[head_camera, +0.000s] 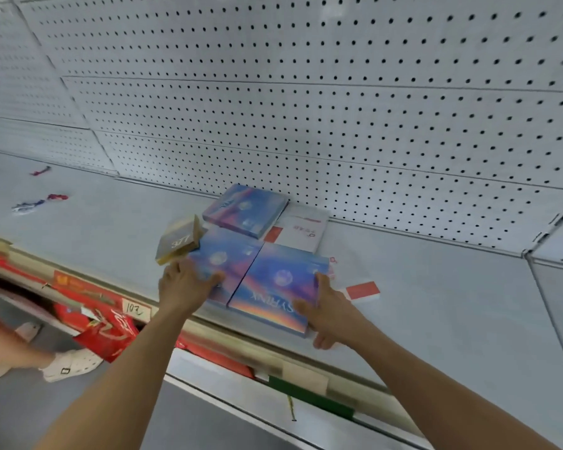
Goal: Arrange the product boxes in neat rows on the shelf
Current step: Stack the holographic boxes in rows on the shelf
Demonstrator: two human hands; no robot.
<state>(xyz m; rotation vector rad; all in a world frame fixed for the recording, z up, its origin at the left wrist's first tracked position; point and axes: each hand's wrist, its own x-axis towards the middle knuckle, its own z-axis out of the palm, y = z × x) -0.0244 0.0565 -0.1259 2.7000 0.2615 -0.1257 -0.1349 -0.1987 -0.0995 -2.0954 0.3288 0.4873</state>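
Two bare forearms, sleeveless up to the frame's lower edge. No gloves, rings, watch or bands on left hand (184, 284) or right hand (330, 311). Fingernails short and unpainted where visible. Slight motion blur over the fingers; no markings on the wrists.

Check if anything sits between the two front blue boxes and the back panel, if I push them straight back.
Yes. A third blue box and a white box lie flat behind the two front blue boxes, against the pegboard back panel.
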